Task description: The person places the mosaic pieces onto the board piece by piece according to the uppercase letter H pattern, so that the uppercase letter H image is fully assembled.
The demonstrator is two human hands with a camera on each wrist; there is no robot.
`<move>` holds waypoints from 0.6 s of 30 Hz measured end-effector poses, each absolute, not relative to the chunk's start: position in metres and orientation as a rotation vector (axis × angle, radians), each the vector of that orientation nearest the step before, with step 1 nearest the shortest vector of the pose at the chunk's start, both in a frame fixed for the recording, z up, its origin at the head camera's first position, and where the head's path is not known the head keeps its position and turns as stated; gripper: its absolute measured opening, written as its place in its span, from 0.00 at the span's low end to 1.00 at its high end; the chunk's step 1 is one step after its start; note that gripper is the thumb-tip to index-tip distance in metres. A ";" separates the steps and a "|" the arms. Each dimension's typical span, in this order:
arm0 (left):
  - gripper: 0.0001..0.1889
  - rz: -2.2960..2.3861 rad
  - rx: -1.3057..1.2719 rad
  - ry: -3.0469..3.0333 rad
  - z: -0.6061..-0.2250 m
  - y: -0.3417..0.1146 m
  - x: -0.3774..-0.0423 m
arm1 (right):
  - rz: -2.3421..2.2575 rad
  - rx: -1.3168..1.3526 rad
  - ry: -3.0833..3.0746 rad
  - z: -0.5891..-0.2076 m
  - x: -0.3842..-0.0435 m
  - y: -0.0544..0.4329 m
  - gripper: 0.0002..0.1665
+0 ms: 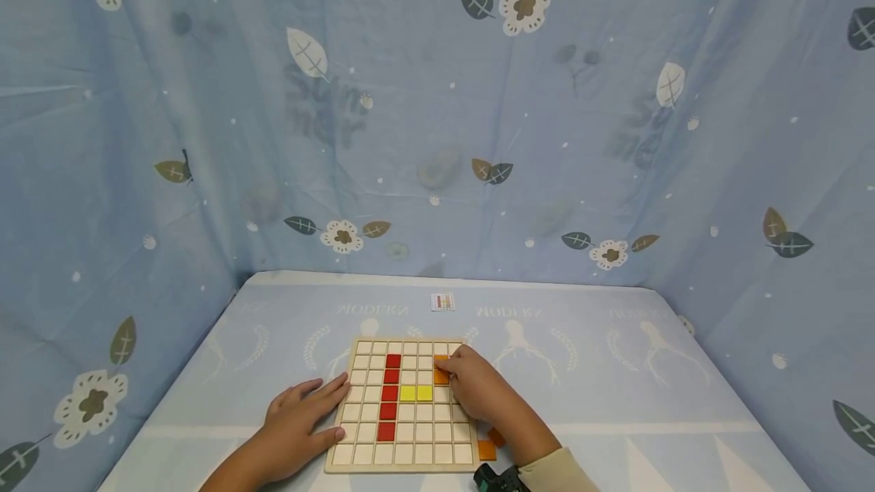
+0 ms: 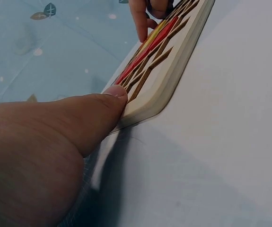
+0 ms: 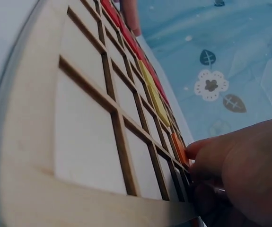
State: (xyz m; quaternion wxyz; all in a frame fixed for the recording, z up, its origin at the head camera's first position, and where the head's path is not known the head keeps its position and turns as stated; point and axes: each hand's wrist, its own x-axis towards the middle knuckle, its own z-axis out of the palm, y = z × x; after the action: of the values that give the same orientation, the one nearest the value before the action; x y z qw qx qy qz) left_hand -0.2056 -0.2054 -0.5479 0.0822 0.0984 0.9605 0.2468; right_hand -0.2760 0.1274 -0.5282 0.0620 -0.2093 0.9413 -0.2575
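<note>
A wooden grid board (image 1: 410,468) lies flat on the table. A column of several red tiles (image 1: 390,392) fills squares left of its middle, with two yellow tiles (image 1: 415,393) beside the column. Orange tiles (image 1: 441,377) sit in the grid toward the right. My right hand (image 1: 481,384) touches an orange tile with its extended index finger; the right wrist view shows this fingertip against the orange tile (image 3: 179,147). Spread over the board's left edge, my left hand (image 1: 297,424) rests its fingertips there, and its thumb (image 2: 98,106) presses the rim.
Loose orange tiles (image 1: 487,450) lie beside the board's lower right corner, close to the right forearm. Beyond the board is a small printed card (image 1: 442,302). A patterned blue curtain (image 1: 437,135) surrounds the table's back and sides.
</note>
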 end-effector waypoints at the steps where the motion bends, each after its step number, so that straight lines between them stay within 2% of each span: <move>1: 0.42 0.737 0.292 2.870 -0.548 -0.205 -0.206 | -0.806 -0.626 2.841 -0.528 -0.277 0.128 0.23; 5: 0.42 0.744 0.312 2.870 -0.546 -0.206 -0.204 | -0.943 -0.585 2.850 -0.532 -0.278 0.139 0.22; 11: 0.41 0.780 0.340 2.864 -0.547 -0.206 -0.200 | -0.965 -0.418 2.922 -0.541 -0.275 0.169 0.13; 18: 0.41 0.777 0.347 2.842 -0.547 -0.209 -0.206 | -0.894 -0.393 2.894 -0.544 -0.271 0.187 0.14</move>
State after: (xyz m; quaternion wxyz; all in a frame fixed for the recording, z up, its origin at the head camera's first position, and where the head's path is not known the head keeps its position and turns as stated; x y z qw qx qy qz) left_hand -0.2056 -0.2087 -0.5468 0.0873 0.1166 0.9543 0.2611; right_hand -0.2710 0.1868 -0.5436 0.0434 -0.1286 0.9466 -0.2924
